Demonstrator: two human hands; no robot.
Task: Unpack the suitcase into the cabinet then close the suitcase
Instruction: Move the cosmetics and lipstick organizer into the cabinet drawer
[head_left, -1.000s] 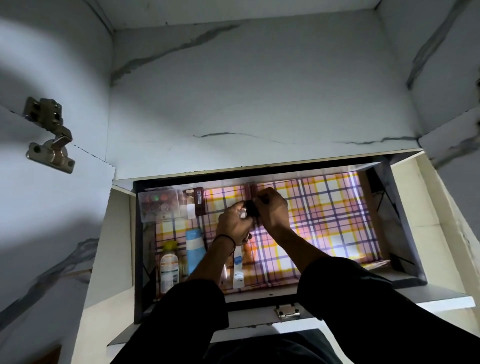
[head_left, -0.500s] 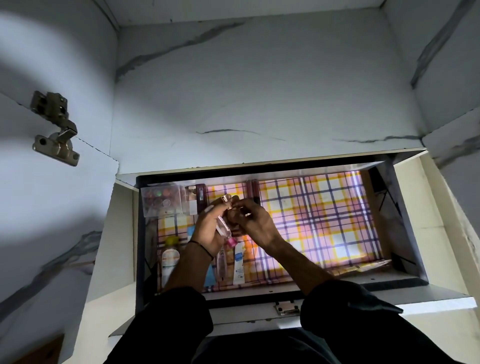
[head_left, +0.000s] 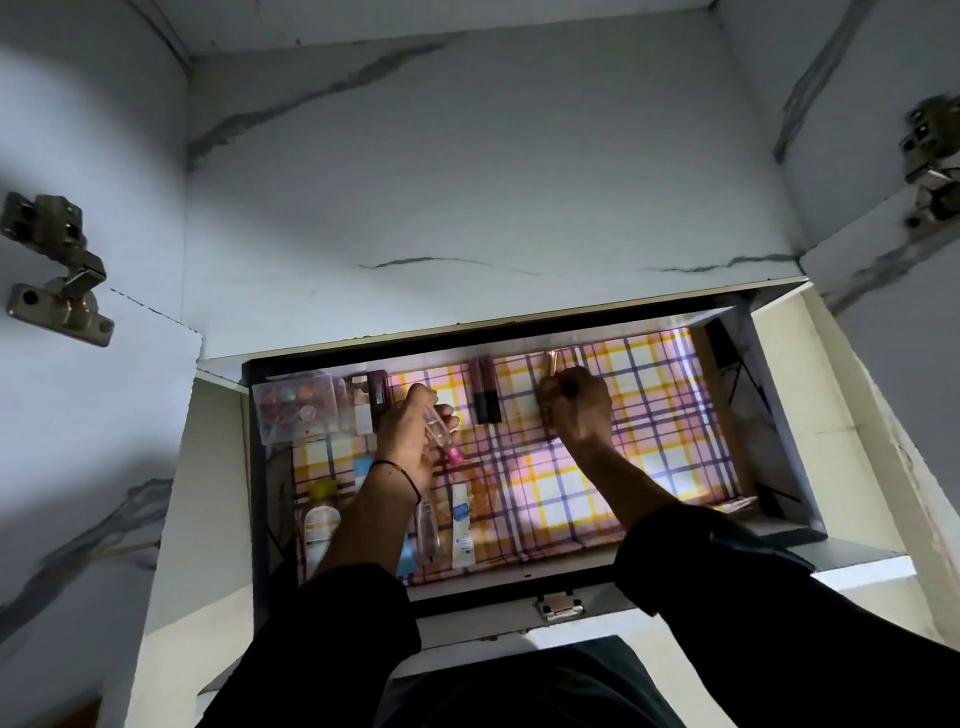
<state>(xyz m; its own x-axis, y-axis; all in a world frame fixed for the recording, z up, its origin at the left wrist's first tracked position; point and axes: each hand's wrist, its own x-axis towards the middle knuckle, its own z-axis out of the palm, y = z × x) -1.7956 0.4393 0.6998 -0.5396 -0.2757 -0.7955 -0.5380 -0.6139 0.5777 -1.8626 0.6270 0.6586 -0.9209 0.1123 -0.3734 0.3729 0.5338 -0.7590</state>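
A cabinet drawer (head_left: 779, 415) lined with plaid paper (head_left: 649, 415) lies open below me. My left hand (head_left: 408, 436) grips a clear tube with a pink cap (head_left: 441, 436) over the drawer's left half. My right hand (head_left: 576, 410) pinches a slim gold-topped tube (head_left: 550, 361) near the back edge, right of two dark lipsticks (head_left: 485, 389). A clear box of coloured pots (head_left: 298, 405) sits in the back left corner. A yellow-capped bottle (head_left: 319, 514) and a white tube (head_left: 461, 525) lie at the front left. No suitcase shows.
Marble-patterned cabinet walls (head_left: 467, 156) rise behind the drawer. Metal hinges are fixed at the left (head_left: 57, 265) and at the right (head_left: 930, 161). A metal latch (head_left: 558, 607) sits on the drawer's front edge. The plaid lining's right half holds nothing.
My hands, joined over the drawer's middle before, have parted. The right hand moved right and back with the gold-topped tube; the left stays with the pink-capped tube.
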